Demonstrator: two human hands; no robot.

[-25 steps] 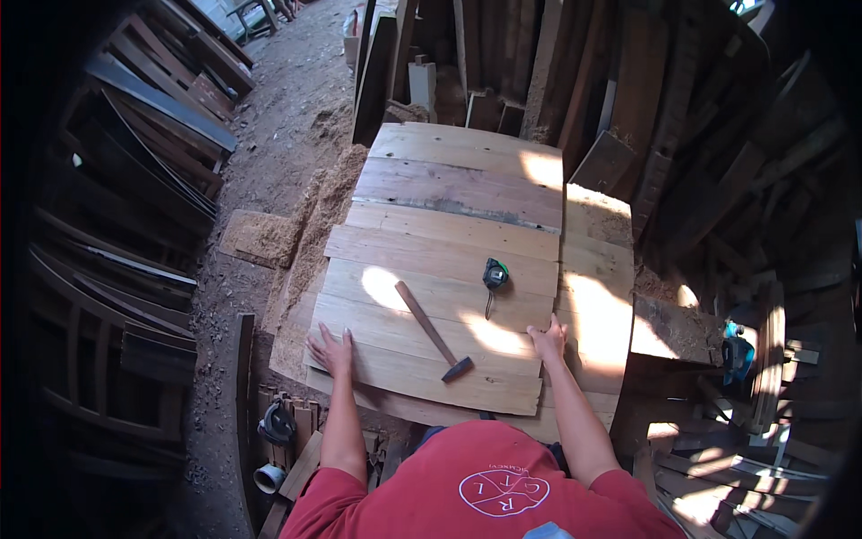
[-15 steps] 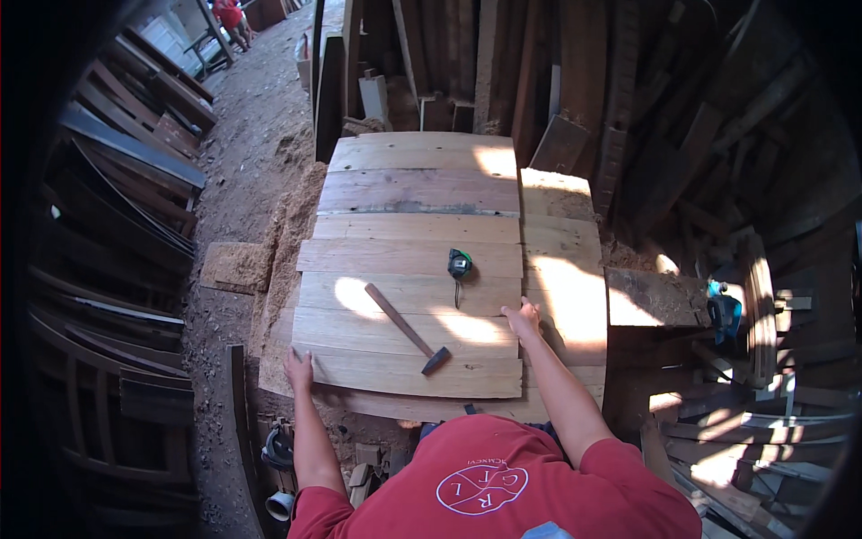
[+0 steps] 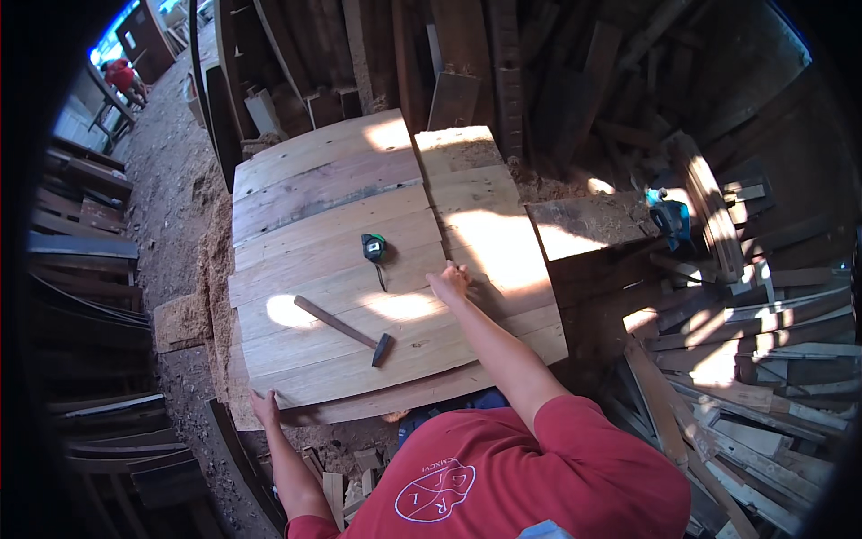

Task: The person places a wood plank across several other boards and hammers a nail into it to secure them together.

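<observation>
A wide panel of pale planks laid edge to edge [image 3: 337,346] lies in front of me on top of other boards [image 3: 530,296]. My left hand [image 3: 266,409] grips its near left corner. On the right edge, my right hand [image 3: 450,283] is closed round the panel's side, with the fingertips partly hidden. Between my hands a hammer [image 3: 339,323] rests on the planks, its dark head toward me and its wooden handle pointing away to the left. Farther off lies a black and green tape measure [image 3: 373,248] with a dark strap.
Sawdust is heaped along the left side [image 3: 184,323]. A teal power tool [image 3: 669,218] sits on a board at the right. Offcuts [image 3: 745,386] are piled at the lower right, and dark planks [image 3: 449,99] lean at the back. Another person [image 3: 123,79] in red stands far left.
My view has turned, so the panel, hammer and tape measure appear farther left and tilted. Both hands keep their places on the panel's edges.
</observation>
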